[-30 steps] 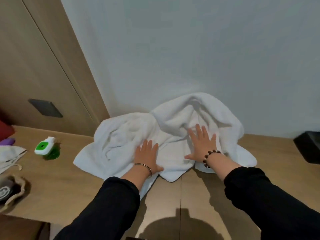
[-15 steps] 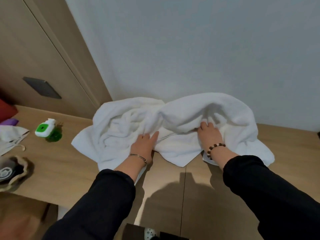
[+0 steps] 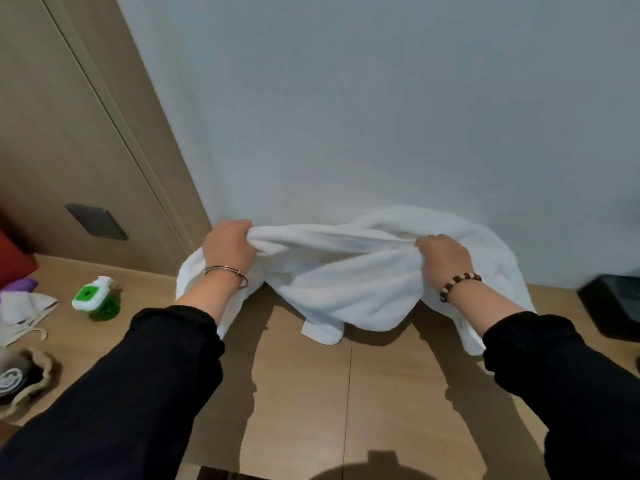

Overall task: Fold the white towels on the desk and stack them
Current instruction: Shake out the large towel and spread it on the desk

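A crumpled white towel [image 3: 349,285] hangs lifted above the wooden desk [image 3: 298,393], close to the grey wall. My left hand [image 3: 227,249] grips a bunch of the towel at its left end. My right hand [image 3: 441,259] grips another bunch toward the right. The cloth sags between the two hands, and its lower corners touch the desk. More white towel lies behind my right hand against the wall, and I cannot tell whether it is a separate towel.
A green and white bottle [image 3: 95,297] stands on the desk at the left, beside a pale cloth bag [image 3: 24,313] and a dark item in a pouch [image 3: 20,379]. A black object [image 3: 613,310] sits at the right edge. A wooden panel rises at the left.
Both hands went from lying flat on the towel to gripping it. They moved apart and raised the towel off the desk.
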`<state>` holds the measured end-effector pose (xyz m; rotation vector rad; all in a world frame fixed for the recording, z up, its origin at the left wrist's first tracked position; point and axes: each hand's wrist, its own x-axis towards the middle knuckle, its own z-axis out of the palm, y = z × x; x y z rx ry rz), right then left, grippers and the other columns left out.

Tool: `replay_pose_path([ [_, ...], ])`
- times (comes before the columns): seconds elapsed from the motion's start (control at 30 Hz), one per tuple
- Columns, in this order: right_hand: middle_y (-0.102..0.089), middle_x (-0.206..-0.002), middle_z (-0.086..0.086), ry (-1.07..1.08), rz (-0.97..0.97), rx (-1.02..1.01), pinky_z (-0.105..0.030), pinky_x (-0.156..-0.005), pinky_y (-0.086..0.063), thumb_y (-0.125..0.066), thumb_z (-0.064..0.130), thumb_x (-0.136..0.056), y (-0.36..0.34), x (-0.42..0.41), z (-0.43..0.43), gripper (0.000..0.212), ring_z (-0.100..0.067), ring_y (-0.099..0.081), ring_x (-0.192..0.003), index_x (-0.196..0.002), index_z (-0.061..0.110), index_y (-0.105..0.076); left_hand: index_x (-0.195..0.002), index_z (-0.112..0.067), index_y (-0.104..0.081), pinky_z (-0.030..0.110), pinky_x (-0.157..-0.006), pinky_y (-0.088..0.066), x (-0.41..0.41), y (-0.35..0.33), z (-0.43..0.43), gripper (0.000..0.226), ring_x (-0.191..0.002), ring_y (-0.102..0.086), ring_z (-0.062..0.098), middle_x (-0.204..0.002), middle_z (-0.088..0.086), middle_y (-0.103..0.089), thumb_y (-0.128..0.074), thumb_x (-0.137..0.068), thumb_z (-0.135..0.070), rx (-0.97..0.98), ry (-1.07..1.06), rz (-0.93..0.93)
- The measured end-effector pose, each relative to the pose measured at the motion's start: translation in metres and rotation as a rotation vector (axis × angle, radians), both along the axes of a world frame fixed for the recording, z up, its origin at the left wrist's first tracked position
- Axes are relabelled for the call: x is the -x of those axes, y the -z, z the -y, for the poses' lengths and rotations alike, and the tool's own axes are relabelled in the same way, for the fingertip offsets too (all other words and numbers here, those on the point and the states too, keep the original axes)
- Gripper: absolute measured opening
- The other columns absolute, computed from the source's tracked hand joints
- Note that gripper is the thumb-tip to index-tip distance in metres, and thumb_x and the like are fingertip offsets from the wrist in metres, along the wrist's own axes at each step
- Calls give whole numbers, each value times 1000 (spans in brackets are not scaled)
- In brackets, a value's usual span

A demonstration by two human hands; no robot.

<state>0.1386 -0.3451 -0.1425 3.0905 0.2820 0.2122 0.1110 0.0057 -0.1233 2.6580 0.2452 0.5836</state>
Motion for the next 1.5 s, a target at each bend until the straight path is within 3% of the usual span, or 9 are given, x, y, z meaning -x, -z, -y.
replay_pose_path([
  [0.2,-58,-60,8,-94,-218,-693,-16,-50,-39,-48,-15,-74,-80,5,6,42,-14,-55,-65,-57,22,-61,-64,-11,-60,29,-58,-25,-7,-87,16,18,-67,-47,23,-64,9,-52,-43,-66,-5,137,134,142],
  [0.33,-63,-59,20,-335,-794,-394,-14,-59,-44,-59,0,-74,-127,8,11,42,7,-55,-56,-56,36,-69,-56,-15,-63,20,-52,-41,-11,-126,3,40,-54,-53,6,-56,-6,-59,-48,-77,15,430,542,-507],
  [0.47,-71,-83,4,-27,-360,-137,-24,-73,-46,-52,-4,-79,-106,-13,3,36,-12,-65,-81,-78,25,-74,-98,-13,-68,25,-71,-44,-35,-119,1,23,-89,-63,24,-92,7,-67,-54,-84,-2,-157,228,-345],
  [0.57,-60,-115,-12,183,46,-102,-35,-90,-40,-47,-4,-82,-64,-11,-11,37,-31,-54,-109,-112,11,-63,-141,-26,-36,40,-97,-36,-36,-71,19,59,-127,-38,30,-139,8,-42,-52,-86,-10,-452,46,-273],
  [0.8,-24,-153,-7,-349,-486,109,-49,-115,-11,-56,57,-82,35,29,-72,80,-27,-17,-142,-148,24,-24,-146,-29,-23,52,-111,-21,9,65,63,64,-140,-19,24,-151,2,-26,-50,-90,-43,-389,353,-707],
  [1.0,-56,-116,-5,-473,-417,420,-33,-91,-32,-46,18,-91,71,55,-91,39,-25,-50,-110,-130,24,-43,-147,-37,13,49,-114,-11,49,120,32,79,-146,5,21,-159,0,9,-46,-94,-43,-452,267,-734],
  [1.3,-41,-134,-5,63,-451,548,-35,-94,-36,-41,26,-95,48,49,-77,38,-24,-44,-118,-131,23,-50,-139,-22,-39,41,-107,-32,57,104,-81,43,-132,-33,29,-140,4,-41,-39,-97,-31,-590,-150,-800],
  [1.4,-31,-148,-5,27,-659,808,-45,-107,-25,-43,36,-93,37,38,-78,56,-26,-28,-134,-145,21,-31,-132,-26,-49,40,-110,-26,77,109,-126,38,-133,-30,27,-142,2,-39,-42,-96,-32,-515,-147,-735],
  [1.5,-36,-142,-7,-133,-635,568,-44,-107,-28,-50,37,-89,39,28,-114,55,-26,-33,-130,-138,15,-37,-131,-32,-47,40,-108,-24,100,122,-124,37,-135,-27,23,-146,-3,-35,-42,-95,-31,-489,-80,-697],
])
